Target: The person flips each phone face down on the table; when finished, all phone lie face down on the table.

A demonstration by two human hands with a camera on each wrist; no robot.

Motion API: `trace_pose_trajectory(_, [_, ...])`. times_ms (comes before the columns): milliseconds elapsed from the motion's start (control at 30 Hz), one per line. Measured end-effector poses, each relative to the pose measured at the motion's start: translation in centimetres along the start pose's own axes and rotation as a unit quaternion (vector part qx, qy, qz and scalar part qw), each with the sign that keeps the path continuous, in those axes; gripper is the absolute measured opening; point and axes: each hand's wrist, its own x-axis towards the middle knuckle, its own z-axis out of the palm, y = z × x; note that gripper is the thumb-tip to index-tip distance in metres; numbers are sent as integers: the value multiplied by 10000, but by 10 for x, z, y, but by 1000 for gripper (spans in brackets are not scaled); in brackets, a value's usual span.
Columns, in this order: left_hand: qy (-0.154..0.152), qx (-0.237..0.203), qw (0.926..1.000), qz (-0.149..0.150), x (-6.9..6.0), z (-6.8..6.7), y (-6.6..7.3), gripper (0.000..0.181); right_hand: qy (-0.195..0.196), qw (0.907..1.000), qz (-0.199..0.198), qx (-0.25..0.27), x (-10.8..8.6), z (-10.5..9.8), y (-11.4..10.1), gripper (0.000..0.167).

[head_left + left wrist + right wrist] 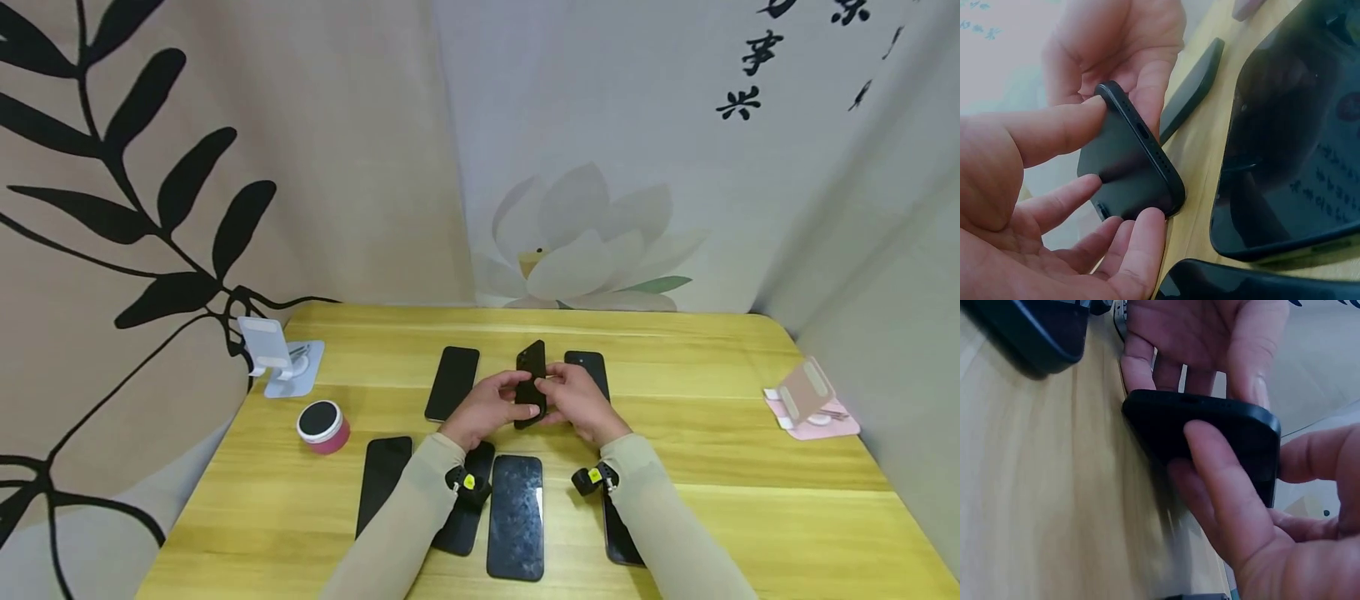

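Note:
Both hands hold a black smartphone [530, 377] tilted on its long edge, low over the middle of the table. My left hand [489, 408] pinches its near end between thumb and fingers, and in the left wrist view the charging port shows on the phone's end [1141, 129]. From the other side, my right hand [587, 406] grips the same phone, with fingers [1225, 481] against one face. Nearest the hands lie a dark phone [452, 382] on the left and another phone [588, 364] on the right, partly covered by the right hand.
Nearer the front lie several more dark phones, including one with a smudged screen [515, 518]; the forearms partly cover others. A white phone stand [292, 367] and a pink jar with a black top [324, 427] stand left. A pink phone stand [813, 404] is far right.

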Motion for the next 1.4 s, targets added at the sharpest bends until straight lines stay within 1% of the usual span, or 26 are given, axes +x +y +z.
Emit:
trace_pose_trajectory(100, [31,40,10000,-59,1,2,1,61,-2,10000,-32,-10,-1,-3,0,44])
trace_pose_trajectory(167, [92,92,9999,-18,2,2,0,58,8,10000,-50,2,-2,-4,0,44])
trace_pose_trajectory(267, [323,37,9995,33,2,0,-1,52,40,9999,-121,-5,-4,-4,-2,45])
trace_pose_trajectory(367, [625,-323,9974,126,3,-6,-3,48,116,9996,-215,-112,-7,-4,-6,45])
trace_pose_trajectory(433, [695,-688,9951,137,3,-10,-4,46,198,9992,-271,-204,-9,-4,-10,44])
trace_pose_trajectory(533, [545,-1315,9898,-5,4,-14,-4,45,244,9986,-345,-303,-14,-4,-16,43])
trace_pose_trajectory(633, [245,-1890,9812,-286,3,-16,-3,46,234,9982,-409,-360,-19,-4,-20,40])
trace_pose_trajectory(700, [144,-2081,9772,-384,3,-16,-3,47,212,9980,-468,-366,-20,-4,-22,39])
trace_pose_trajectory(767, [113,-2202,9745,-416,2,-15,-2,47,203,9978,-532,-353,-21,-3,-23,39])
trace_pose_trajectory(900, [222,-2288,9723,-427,3,-14,-4,44,204,9973,-603,-358,-23,-1,-23,39])
trace_pose_trajectory(1067, [321,-2171,9749,-374,3,-14,-5,42,231,9970,-597,-436,-23,0,-23,40])
trace_pose_trajectory(1200, [418,-2126,9756,-347,4,-14,-5,42,246,9966,-597,-504,-22,-1,-23,39])
trace_pose_trajectory(1400, [622,-1950,9782,-360,3,-16,-4,43,308,9969,-471,-550,-18,-3,-18,49])
